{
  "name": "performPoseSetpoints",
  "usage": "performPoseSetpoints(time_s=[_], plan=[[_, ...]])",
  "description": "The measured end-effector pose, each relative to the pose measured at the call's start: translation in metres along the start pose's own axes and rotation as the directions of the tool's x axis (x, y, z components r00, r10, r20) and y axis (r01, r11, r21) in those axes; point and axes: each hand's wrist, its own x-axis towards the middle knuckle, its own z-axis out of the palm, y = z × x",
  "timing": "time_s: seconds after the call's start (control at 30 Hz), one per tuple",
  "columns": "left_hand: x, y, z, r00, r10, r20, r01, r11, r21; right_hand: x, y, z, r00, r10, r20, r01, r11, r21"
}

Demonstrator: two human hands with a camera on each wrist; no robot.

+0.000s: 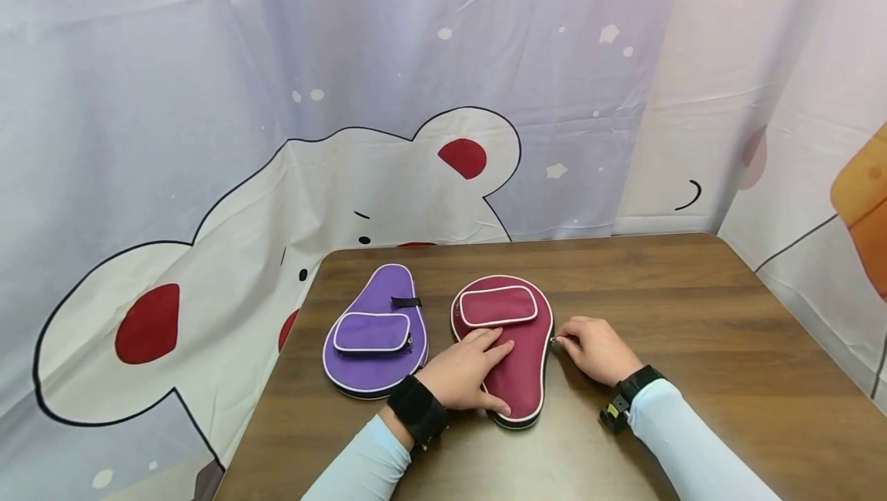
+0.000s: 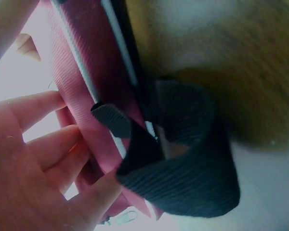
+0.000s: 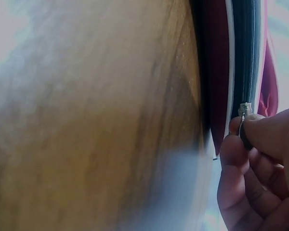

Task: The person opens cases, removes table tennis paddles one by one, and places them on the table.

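Note:
A dark red paddle-shaped case with white piping and a small zipped front pocket lies flat on the table, its narrow end toward me. My left hand rests on its lower left part with the fingers spread. At the case's right edge, my right hand pinches a metal zipper pull between thumb and forefinger. Above that pull the black zipper looks closed in the right wrist view. A black strap loop sticks out from the case's side, close to the left hand.
Left of the red case lies a purple case of similar shape, with its own pocket and a short black strap. Both stand on a brown wooden table. A printed cloth hangs behind the table's far edge.

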Motion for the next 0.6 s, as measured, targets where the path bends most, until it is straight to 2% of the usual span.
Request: performPoseSetpoints(time_s=[0.6], plan=[[0.0091,-0.0047,0.0045,0.999,-0.034,0.001,0.034,0.999,0.009,0.0005,-0.0029,0.0021,1.0,-0.023,0.0,0.023,1.0,0.009]])
